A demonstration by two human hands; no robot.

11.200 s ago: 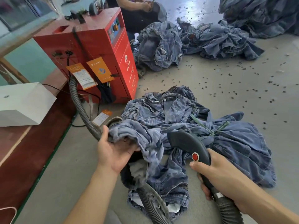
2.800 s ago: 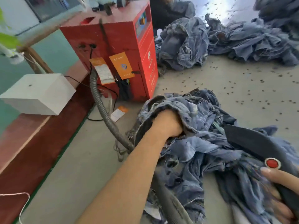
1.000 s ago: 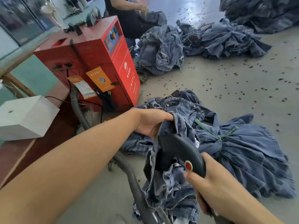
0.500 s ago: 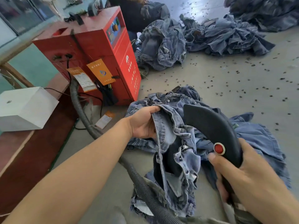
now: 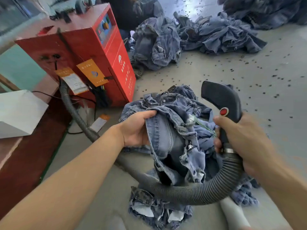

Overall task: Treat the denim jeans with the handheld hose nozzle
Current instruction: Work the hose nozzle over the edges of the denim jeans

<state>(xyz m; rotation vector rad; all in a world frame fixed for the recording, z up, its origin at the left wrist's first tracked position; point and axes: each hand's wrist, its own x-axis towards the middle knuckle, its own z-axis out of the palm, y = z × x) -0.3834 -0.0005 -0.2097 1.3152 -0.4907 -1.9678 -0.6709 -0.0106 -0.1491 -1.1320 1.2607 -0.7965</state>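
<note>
jeans (image 5: 167,140) in left hand (image 5: 136,128)

Count of what lies in view on the workshop floor

Two bare hands, the left hand (image 5: 136,128) and the right hand (image 5: 240,138); one black curved plastic hose nozzle (image 5: 221,98) with one round red button (image 5: 224,111); one grey ribbed hose (image 5: 191,191); one red metal cabinet machine (image 5: 93,53) carrying two orange tags (image 5: 93,74); one white box (image 5: 18,112); several heaps of blue denim jeans (image 5: 172,140), at least four.
</note>
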